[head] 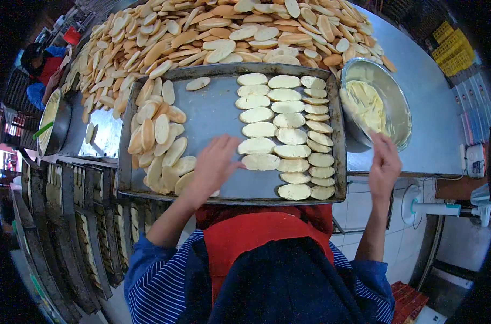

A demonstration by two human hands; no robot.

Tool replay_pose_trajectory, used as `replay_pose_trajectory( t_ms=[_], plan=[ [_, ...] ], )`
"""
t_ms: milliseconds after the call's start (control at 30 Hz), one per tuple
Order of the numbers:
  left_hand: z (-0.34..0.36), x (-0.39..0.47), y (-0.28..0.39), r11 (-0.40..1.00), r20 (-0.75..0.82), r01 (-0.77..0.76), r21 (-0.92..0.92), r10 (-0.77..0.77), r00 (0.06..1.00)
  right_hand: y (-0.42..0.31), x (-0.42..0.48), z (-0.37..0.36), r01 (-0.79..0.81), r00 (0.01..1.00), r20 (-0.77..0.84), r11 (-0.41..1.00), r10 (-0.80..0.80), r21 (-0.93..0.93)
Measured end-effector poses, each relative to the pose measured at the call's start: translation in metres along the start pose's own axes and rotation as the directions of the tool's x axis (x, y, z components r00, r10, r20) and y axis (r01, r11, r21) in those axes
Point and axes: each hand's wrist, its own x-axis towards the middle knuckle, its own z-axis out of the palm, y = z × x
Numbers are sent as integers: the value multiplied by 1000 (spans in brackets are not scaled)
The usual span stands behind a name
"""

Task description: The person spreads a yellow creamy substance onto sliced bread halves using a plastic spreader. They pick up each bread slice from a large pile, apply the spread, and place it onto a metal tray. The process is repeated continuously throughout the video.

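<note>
My left hand (215, 164) hovers over the metal baking tray (217, 117), thumb apart from the fingers and nothing visible in it. Its thumb tip is at the edge of a coated bread slice (261, 162); whether they touch is unclear. Rows of oval slices coated in pale cream (290, 120) fill the tray's right side. Plain bread slices (161, 128) are heaped at its left. My right hand (385, 162) is at the near rim of a steel bowl (401, 105), pinching a motion-blurred spreading tool (354, 108). Thick pale-yellow cream (366, 103) lies in the bowl.
A large mound of bread slices (229, 36) covers the metal table (423, 109) behind the tray. At the left are another bowl (49, 121) with a green-handled tool and a co-worker (43, 73). Racked trays (79, 214) stand below; a white fan (431, 208) is at right.
</note>
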Motion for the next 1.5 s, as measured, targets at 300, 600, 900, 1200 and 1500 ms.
replay_pose_trajectory(
  t_ms=[300,600,900,1200,1500],
  plan=[
    [-56,-58,-45,993,300,114,14,-113,947,79,86,-38,81,886,409,795,218,-601],
    [-51,-58,-51,988,125,79,130,-95,988,90,114,-35,-424,653,638,895,408,-137],
    [-47,-59,-45,957,109,43,287,-77,991,97,97,-56,-644,687,524,756,504,118],
    [-35,-54,-27,988,163,39,147,-63,985,105,87,-58,-598,741,490,784,459,169],
    [-19,-47,-35,908,-59,196,-370,-234,971,49,60,-34,-541,806,514,718,293,438]
  ],
)
